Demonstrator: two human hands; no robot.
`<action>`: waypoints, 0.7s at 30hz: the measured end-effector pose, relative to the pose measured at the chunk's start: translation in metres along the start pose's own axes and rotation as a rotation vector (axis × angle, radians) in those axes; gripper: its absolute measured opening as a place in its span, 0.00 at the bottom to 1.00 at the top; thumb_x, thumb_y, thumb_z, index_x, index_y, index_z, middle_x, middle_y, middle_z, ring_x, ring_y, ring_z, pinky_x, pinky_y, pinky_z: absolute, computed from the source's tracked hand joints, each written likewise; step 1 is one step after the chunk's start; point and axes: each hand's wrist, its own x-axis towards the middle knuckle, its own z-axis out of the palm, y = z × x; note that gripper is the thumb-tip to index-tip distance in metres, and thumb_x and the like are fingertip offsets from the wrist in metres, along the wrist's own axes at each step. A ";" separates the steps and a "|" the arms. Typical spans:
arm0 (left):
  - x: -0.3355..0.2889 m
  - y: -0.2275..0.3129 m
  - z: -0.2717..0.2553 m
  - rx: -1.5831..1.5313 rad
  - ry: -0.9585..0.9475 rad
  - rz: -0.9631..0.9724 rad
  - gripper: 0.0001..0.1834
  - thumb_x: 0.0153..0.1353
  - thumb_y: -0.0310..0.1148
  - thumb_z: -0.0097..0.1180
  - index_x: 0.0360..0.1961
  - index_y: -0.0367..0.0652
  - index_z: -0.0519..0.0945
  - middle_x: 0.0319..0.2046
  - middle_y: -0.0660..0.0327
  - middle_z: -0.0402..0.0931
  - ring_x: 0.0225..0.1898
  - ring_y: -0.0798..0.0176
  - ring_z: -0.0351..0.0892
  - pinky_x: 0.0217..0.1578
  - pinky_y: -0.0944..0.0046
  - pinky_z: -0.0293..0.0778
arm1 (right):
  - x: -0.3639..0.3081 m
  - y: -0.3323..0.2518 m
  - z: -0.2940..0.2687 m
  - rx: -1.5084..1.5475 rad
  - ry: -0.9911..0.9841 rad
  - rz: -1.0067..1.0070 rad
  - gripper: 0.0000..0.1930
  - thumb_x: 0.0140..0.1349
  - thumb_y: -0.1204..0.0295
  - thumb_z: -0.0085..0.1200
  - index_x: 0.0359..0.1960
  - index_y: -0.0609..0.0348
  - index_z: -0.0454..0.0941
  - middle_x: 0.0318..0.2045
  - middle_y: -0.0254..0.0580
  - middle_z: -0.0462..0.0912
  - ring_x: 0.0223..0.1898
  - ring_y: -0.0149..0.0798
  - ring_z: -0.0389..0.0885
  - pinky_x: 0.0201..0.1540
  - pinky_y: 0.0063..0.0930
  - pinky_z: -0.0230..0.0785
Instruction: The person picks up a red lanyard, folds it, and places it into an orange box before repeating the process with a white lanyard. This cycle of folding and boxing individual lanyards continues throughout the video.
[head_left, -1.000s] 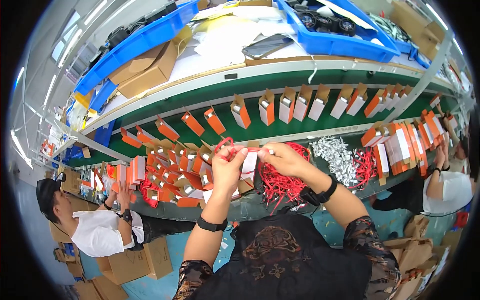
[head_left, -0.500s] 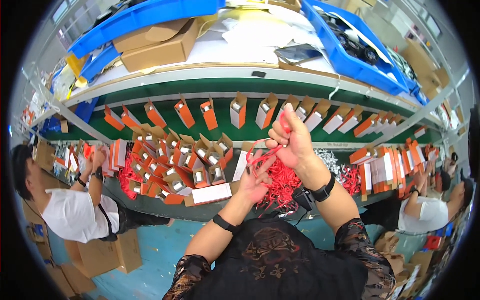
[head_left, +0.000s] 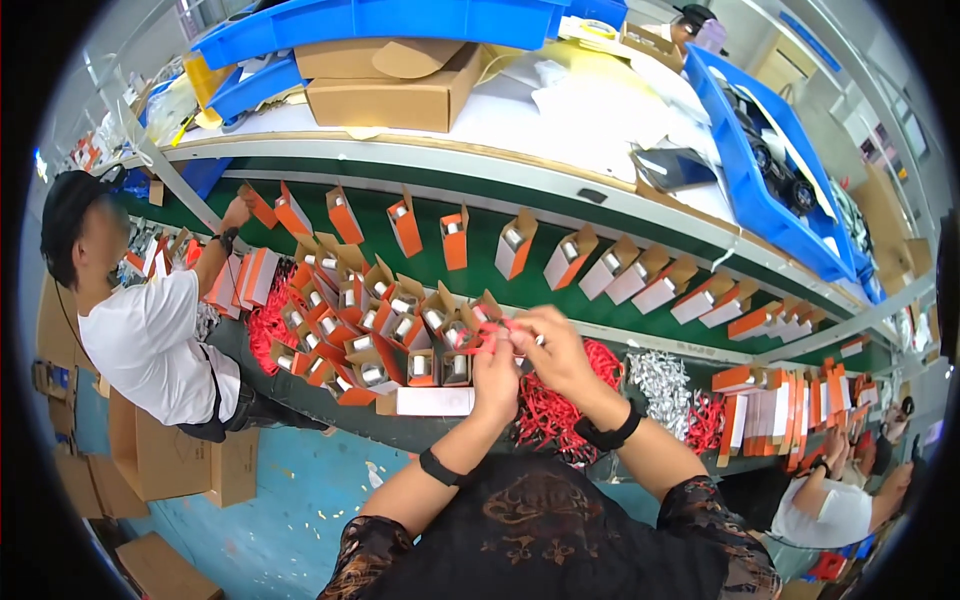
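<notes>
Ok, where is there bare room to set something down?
Two narrow patches: the dark bench between the white box and the bench's near edge; and the green belt between the spaced-out boxes beyond the open-box cluster. Crowded: that cluster, the red strap pile, the silver pile and the orange-and-white boxes packed at right.

At eleven o'clock a brown cardboard box [head_left: 385, 108] sits on the raised shelf [head_left: 560, 150], with a blue tray [head_left: 380, 28] just above it. Loose white sheets [head_left: 625, 105] lie at one o'clock; at two, a second blue tray [head_left: 733, 165] holds black wheel-like parts [head_left: 797, 194]. A white-shirted co-worker [head_left: 155, 340] stands at nine, large open cartons [head_left: 160, 455] at eight, on blue flooring [head_left: 285, 495].
</notes>
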 end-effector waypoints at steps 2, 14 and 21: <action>0.008 0.008 -0.012 0.322 -0.074 0.154 0.15 0.73 0.39 0.43 0.37 0.40 0.77 0.23 0.69 0.72 0.21 0.78 0.66 0.23 0.73 0.64 | -0.007 0.005 0.010 0.304 -0.110 0.226 0.15 0.71 0.64 0.48 0.50 0.61 0.78 0.27 0.37 0.78 0.31 0.30 0.76 0.36 0.26 0.69; 0.045 0.031 -0.045 0.338 -0.006 0.019 0.10 0.68 0.35 0.52 0.37 0.40 0.79 0.24 0.68 0.73 0.18 0.78 0.61 0.22 0.73 0.60 | 0.065 0.040 -0.037 0.049 -0.896 0.376 0.12 0.68 0.64 0.52 0.35 0.61 0.81 0.25 0.38 0.80 0.29 0.33 0.77 0.36 0.31 0.70; 0.033 0.029 -0.073 0.019 0.038 -0.310 0.10 0.67 0.38 0.54 0.34 0.43 0.76 0.23 0.71 0.68 0.17 0.78 0.58 0.21 0.72 0.59 | 0.178 0.054 -0.044 -0.365 -0.641 0.186 0.12 0.66 0.63 0.50 0.33 0.59 0.80 0.25 0.45 0.81 0.29 0.44 0.80 0.35 0.36 0.71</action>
